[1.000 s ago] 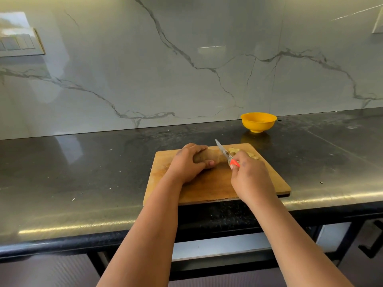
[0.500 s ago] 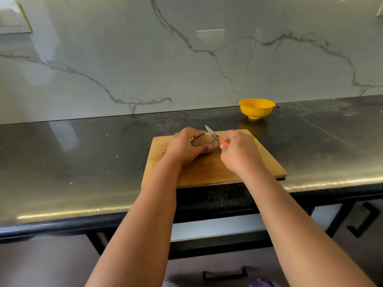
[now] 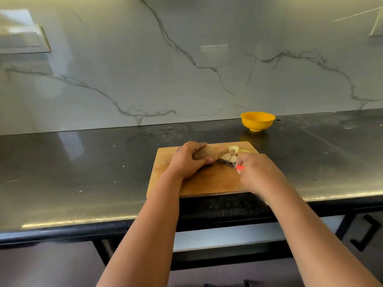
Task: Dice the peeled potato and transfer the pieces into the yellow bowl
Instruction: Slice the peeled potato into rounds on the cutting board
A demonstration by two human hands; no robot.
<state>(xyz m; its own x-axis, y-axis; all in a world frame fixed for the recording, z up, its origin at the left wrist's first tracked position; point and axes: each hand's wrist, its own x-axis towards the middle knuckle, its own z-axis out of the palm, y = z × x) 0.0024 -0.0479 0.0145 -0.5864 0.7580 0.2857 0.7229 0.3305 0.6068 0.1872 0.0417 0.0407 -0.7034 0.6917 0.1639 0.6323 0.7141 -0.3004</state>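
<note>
A wooden cutting board (image 3: 209,183) lies at the counter's front edge. My left hand (image 3: 186,160) grips the potato (image 3: 207,154) on the board's far side. Just right of the potato lie several pale cut pieces (image 3: 230,155). My right hand (image 3: 259,172) holds a small knife with an orange handle (image 3: 240,167); its blade (image 3: 224,162) lies low against the board at the potato's cut end. The yellow bowl (image 3: 257,121) stands on the counter behind the board to the right, near the wall.
The dark polished countertop (image 3: 83,172) runs left and right of the board. A marble backsplash (image 3: 186,69) rises behind it. Switch plates (image 3: 20,41) hang on the wall at far left. Below the counter edge are dark cabinet fronts with a handle (image 3: 366,235) at right.
The knife, held raised above the potato a second ago, has come down to the board at the potato's cut end. Cut pieces now show beside the potato. The camera has shifted.
</note>
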